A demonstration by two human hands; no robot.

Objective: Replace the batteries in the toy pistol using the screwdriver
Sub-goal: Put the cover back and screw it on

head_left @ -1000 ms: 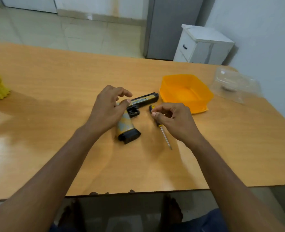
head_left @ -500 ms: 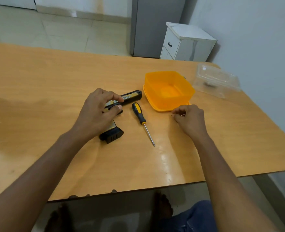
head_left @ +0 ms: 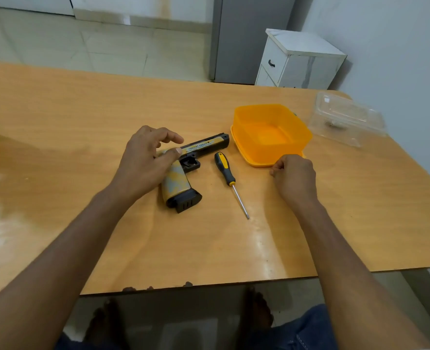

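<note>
Moved: right hand (head_left: 294, 179) has let go of the screwdriver (head_left: 227, 176) and shifted beside the orange tub (head_left: 269, 133).
Right fingers: clenched, perhaps pinching something tiny; cannot tell.
Left hand (head_left: 145, 160): thumb touching the toy pistol (head_left: 183, 173), fingers released.
Pistol, screwdriver: flat on the desk (head_left: 82, 122), side by side.

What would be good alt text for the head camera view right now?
A person's left hand rests on a toy pistol lying on a wooden table, while the right hand, fingers curled, sits beside an orange container. A screwdriver lies untouched between pistol and right hand.
</note>
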